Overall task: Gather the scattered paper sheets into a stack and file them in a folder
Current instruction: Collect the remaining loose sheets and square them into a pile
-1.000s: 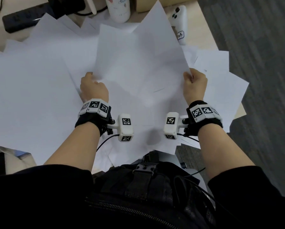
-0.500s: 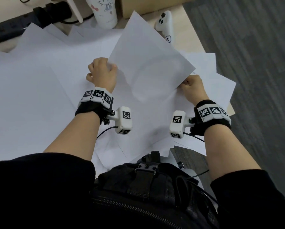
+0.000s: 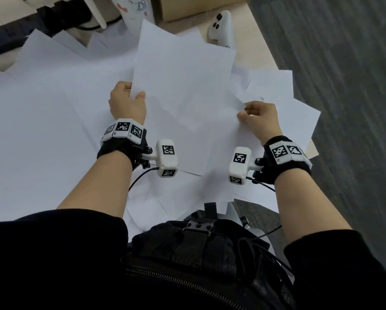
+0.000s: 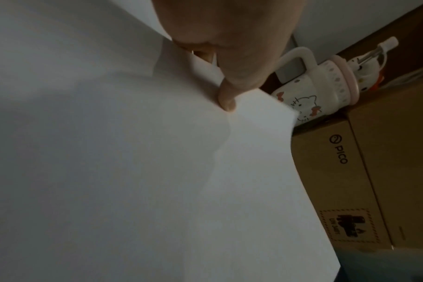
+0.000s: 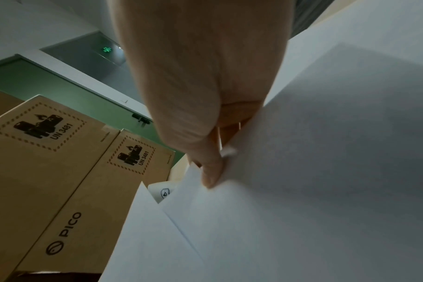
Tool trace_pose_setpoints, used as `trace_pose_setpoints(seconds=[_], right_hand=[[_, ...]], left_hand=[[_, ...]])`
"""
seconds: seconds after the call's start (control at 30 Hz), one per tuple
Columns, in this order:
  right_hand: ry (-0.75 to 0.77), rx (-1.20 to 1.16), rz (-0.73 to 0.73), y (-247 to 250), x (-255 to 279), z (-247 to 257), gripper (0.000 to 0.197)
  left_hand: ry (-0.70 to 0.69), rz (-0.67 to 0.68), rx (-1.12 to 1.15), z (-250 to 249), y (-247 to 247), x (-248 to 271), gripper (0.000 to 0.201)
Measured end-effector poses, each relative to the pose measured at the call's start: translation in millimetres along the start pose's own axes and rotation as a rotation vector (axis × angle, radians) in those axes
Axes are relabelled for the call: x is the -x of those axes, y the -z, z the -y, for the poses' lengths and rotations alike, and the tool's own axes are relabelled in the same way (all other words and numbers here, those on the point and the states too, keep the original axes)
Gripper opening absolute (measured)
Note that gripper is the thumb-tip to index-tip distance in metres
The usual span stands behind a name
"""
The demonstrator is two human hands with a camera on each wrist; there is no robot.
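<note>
While smooth white paper sheets (image 3: 53,104) lie fanned flat across the pale worktop (image 3: 258,44), the left hand (image 3: 126,104) pinches the top sheet (image 3: 183,70) by its left edge; opposite, the right hand (image 3: 260,119) pinches a thin corner.

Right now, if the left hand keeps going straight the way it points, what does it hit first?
Probably the mug at the desk's far edge. The left hand, pinching the paper sheet, points up-desk over loose sheets; the cardboard box sits just right. Depth is uncertain.
</note>
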State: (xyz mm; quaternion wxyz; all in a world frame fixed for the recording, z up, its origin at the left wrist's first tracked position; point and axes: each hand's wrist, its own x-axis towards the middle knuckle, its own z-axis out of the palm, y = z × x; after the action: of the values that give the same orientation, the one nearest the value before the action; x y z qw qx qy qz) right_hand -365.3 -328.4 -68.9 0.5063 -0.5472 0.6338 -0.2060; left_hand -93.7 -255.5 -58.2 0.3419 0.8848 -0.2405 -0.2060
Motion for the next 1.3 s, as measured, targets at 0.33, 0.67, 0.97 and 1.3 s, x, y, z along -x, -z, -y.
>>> trace_pose_setpoints(seconds=[0.33,0.67,0.97,1.3], right_hand=[[0.015,-0.088,-0.161,-6.6,4.1,4.0,0.013],[-0.207,-0.113,-0.207,-12.8,12.9,-18.1,0.01],[-0.298,-0.176,0.076,-23.1,34.0,-21.0,0.018],[-0.169,-0.046,-0.116,-22.3,31.8,-14.6,0.019]], left_hand=[[-0.138,0.333,0.175,11.9,6.2,5.3,0.016],[0.056,0.044,0.079,38.3,18.8,7.4,0.012],[0.231,-0.008,0.307,58.3,20.4,17.3,0.026],[0.172,-0.048,0.323,63.1,30.9,21.9,0.03]])
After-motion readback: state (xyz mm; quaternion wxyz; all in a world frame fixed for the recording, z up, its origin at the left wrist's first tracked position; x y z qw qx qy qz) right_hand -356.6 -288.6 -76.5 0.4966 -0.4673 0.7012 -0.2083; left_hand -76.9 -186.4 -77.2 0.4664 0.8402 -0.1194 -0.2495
